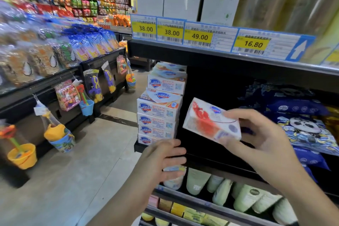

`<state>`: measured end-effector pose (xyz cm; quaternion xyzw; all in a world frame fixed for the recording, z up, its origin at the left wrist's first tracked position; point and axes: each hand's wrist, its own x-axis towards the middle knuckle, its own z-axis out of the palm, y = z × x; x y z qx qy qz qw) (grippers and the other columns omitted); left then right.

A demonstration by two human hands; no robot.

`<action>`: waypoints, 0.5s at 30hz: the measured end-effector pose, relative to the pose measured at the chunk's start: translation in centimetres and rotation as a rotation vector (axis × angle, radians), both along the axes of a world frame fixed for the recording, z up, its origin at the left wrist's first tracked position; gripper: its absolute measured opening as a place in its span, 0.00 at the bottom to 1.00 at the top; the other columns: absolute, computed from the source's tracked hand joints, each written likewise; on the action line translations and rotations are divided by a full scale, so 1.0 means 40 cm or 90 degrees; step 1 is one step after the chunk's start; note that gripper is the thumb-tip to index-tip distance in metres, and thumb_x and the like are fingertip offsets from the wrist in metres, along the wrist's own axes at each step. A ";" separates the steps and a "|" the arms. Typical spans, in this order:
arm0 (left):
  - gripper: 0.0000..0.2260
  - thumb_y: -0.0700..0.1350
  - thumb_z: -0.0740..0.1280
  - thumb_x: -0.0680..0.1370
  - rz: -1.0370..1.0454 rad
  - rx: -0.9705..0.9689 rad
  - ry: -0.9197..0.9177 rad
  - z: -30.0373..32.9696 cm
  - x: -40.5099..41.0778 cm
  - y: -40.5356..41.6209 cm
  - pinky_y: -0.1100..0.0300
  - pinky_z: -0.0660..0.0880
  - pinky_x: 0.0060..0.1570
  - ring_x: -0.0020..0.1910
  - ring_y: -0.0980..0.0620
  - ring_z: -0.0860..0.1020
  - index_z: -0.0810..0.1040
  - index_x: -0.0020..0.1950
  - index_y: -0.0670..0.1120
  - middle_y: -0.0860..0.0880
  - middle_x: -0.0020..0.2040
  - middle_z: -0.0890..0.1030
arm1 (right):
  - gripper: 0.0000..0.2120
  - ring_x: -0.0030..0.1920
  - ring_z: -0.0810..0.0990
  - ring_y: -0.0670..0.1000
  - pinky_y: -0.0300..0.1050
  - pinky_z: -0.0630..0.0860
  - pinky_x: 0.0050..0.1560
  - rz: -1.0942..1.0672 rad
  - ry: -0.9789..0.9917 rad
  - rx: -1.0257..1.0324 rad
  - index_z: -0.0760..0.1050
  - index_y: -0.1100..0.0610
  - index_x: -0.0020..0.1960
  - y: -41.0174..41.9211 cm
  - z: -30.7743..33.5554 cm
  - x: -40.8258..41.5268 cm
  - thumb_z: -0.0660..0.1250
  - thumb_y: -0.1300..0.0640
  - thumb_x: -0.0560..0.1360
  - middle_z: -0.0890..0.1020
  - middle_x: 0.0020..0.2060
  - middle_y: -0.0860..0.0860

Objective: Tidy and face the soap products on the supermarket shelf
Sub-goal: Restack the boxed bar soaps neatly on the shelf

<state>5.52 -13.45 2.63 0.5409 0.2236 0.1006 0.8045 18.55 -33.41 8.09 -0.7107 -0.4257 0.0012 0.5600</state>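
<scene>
The soap box (pixel 211 121) is in the air, tilted, in front of the dark gap on the shelf (pixel 211 166), just right of the stack (pixel 159 108) of like boxes that stands at the shelf's left end. It looks a light, stiff carton with smooth printed faces, so it should slide easily in the fingers and dent at the corners if squeezed; a hold across its short end, thumb under and fingers on top, suits it. That is how the right hand (pixel 256 139) grips it now, at the box's right end. The left hand (pixel 161 154) is spread wide with nothing in it, fingers near the foot of the stack at the shelf's front edge. The stack's upper boxes sit skewed and could topple off the left end if nudged. Room is best in the gap between the stack and the blue packs (pixel 302 124) to the right; the upper shelf with its price tags (pixel 200 35) limits lift. Bottles (pixel 220 189) crowd the level below.
</scene>
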 end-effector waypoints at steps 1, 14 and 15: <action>0.10 0.45 0.65 0.84 0.004 0.041 0.005 -0.008 -0.005 0.004 0.55 0.85 0.48 0.53 0.52 0.87 0.83 0.63 0.48 0.49 0.53 0.89 | 0.22 0.60 0.83 0.51 0.43 0.82 0.55 0.011 0.007 0.018 0.81 0.46 0.59 0.019 0.015 0.006 0.77 0.66 0.71 0.84 0.58 0.48; 0.10 0.40 0.68 0.82 0.020 0.166 0.031 -0.055 -0.027 0.064 0.65 0.81 0.43 0.50 0.58 0.86 0.84 0.56 0.54 0.56 0.48 0.88 | 0.18 0.57 0.83 0.44 0.45 0.83 0.57 -0.025 -0.025 -0.006 0.81 0.47 0.56 0.306 0.078 0.014 0.80 0.61 0.70 0.83 0.57 0.42; 0.10 0.40 0.69 0.82 0.028 0.173 0.029 -0.055 -0.030 0.069 0.65 0.81 0.43 0.50 0.58 0.86 0.84 0.55 0.55 0.56 0.47 0.88 | 0.18 0.57 0.82 0.44 0.45 0.83 0.57 -0.032 -0.032 -0.008 0.81 0.47 0.55 0.312 0.075 0.012 0.80 0.61 0.70 0.82 0.58 0.43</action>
